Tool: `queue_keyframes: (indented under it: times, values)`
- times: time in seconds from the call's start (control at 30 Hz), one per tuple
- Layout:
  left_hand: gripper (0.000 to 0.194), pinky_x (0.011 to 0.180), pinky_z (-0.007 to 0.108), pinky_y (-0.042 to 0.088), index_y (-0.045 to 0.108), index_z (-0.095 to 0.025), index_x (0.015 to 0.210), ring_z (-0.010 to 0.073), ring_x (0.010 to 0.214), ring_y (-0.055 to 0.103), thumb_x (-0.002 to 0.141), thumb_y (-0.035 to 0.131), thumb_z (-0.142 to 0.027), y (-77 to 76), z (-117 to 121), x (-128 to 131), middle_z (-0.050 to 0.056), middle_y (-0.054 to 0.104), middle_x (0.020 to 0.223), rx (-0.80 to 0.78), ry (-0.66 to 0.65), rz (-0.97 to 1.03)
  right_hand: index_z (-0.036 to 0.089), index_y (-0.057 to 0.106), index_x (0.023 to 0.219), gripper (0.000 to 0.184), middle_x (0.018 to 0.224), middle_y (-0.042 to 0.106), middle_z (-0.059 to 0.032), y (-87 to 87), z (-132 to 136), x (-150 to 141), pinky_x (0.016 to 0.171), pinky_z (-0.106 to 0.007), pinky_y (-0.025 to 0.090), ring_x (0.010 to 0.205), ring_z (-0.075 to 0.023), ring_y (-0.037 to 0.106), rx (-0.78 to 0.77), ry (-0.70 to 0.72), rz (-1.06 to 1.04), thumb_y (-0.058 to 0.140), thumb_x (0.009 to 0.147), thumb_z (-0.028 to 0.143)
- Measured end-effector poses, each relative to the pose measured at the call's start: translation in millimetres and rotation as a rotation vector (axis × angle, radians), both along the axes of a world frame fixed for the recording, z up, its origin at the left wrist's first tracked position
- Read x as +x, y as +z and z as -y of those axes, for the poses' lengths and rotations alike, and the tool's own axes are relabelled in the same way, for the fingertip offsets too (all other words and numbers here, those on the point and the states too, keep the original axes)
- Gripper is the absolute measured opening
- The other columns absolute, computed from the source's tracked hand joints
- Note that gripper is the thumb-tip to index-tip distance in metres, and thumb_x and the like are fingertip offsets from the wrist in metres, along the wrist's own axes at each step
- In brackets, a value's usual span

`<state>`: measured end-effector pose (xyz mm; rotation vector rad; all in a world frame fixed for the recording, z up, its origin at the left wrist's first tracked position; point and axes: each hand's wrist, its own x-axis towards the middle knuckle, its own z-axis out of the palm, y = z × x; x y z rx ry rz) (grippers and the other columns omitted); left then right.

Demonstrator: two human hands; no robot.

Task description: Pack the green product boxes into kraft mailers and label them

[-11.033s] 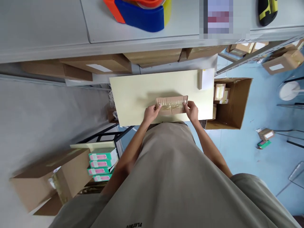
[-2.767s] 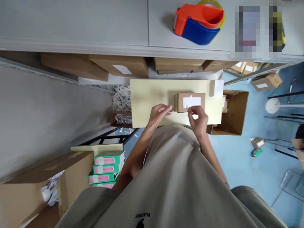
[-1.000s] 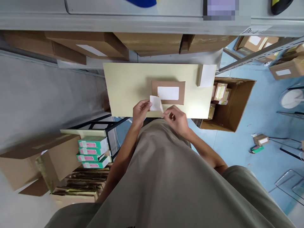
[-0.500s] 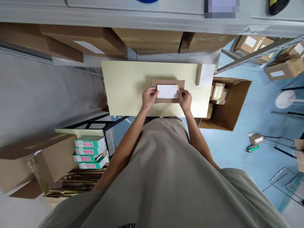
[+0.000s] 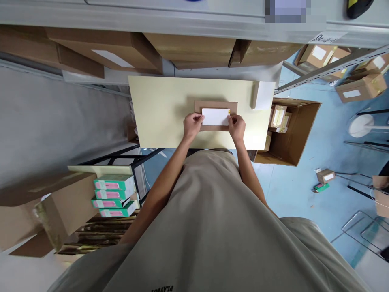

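Note:
A white label [image 5: 215,117] with a small yellow mark at its right end lies on or just over a flat brown cardboard box [image 5: 215,104]. My left hand [image 5: 193,123] pinches the label's left end between thumb and fingers. At the other end, my right hand [image 5: 237,125] pinches the label's right edge in the same way. The box rests on a pale yellow tabletop [image 5: 164,109]. Whether the label's underside touches the box cannot be made out.
A white block-like stack [image 5: 263,95] stands at the table's back right corner. Right of the table, an open carton [image 5: 299,134] holds several small boxes. Green-and-pink boxes [image 5: 112,194] are piled at the lower left. A shelf [image 5: 194,18] with cartons runs along the back.
The view has shifted slightly. Both hands keep hold of the label's ends over the box, and the left fingers look a little more curled in.

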<state>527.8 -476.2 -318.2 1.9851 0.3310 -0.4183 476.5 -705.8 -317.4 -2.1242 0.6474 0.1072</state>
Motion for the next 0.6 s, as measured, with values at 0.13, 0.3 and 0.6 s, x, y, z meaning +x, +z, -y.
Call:
queue_keyframes:
  times: [0.13, 0.3, 0.6]
  values:
    - [0.015, 0.091, 0.038, 0.057, 0.081, -0.021, 0.089, 0.0248, 0.092, 0.070, 0.091, 0.079, -0.035, -2.5, -0.8, -0.3, 0.008, 0.078, 0.091, 0.022, -0.017, 0.016, 0.024, 0.064, 0.090, 0.038, 0.097, 0.076, -0.0122, -2.4, -0.8, 0.2, 0.089, -0.043, 0.057, 0.087, -0.0252, 0.067, -0.008, 0.009, 0.007, 0.062, 0.109, 0.057]
    - [0.011, 0.092, 0.039, 0.057, 0.080, -0.022, 0.088, 0.0248, 0.089, 0.070, 0.092, 0.077, -0.032, -3.5, 0.1, 0.4, 0.007, 0.078, 0.087, 0.074, -0.043, 0.026, 0.025, 0.063, 0.088, 0.036, 0.096, 0.075, -0.0124, -5.6, -3.2, 0.5, 0.092, -0.046, 0.058, 0.089, -0.0266, 0.067, -0.041, 0.012, 0.004, 0.059, 0.110, 0.052]
    - [0.008, 0.095, 0.040, 0.056, 0.079, -0.023, 0.083, 0.0250, 0.089, 0.070, 0.089, 0.077, -0.027, -3.8, 5.4, 2.2, 0.007, 0.079, 0.089, 0.135, -0.016, 0.044, 0.025, 0.062, 0.089, 0.033, 0.099, 0.072, -0.0117, -8.8, -7.5, 0.1, 0.093, -0.046, 0.059, 0.091, -0.0268, 0.067, -0.084, 0.005, 0.029, 0.060, 0.110, 0.050]
